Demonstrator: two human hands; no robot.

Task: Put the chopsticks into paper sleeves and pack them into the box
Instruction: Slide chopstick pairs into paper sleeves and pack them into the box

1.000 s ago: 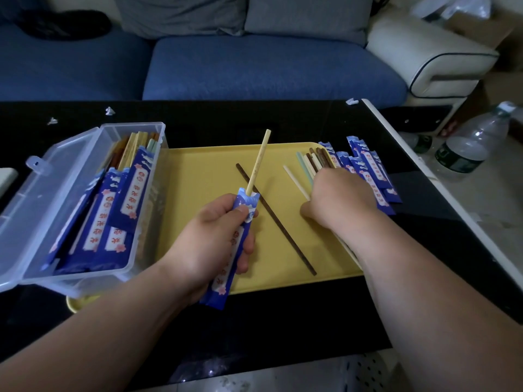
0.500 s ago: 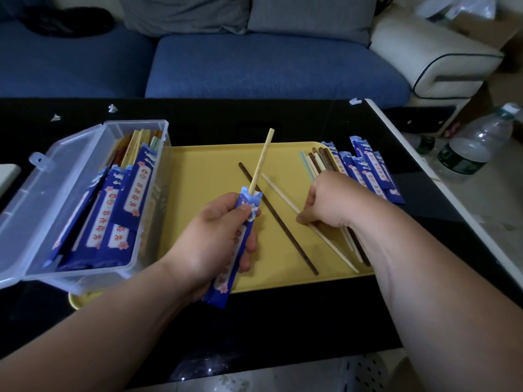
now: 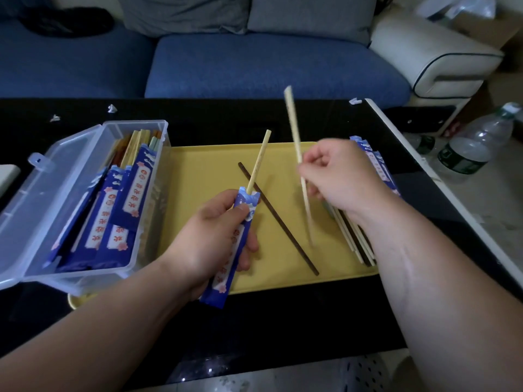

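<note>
R hand (image 3: 339,176) now pinches 2nd chopstick (image 3: 295,142), lifted off tray (image 3: 203,171); L hand (image 3: 209,241) grips sleeve (image 3: 232,250) w/ 1st chopstick (image 3: 259,162), so pair's nearly sleeved

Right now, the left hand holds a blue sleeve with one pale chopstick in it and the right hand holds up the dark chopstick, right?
Not quite: in the head view the right hand holds up a pale chopstick; the dark chopstick lies on the tray. The rest is right.
</note>
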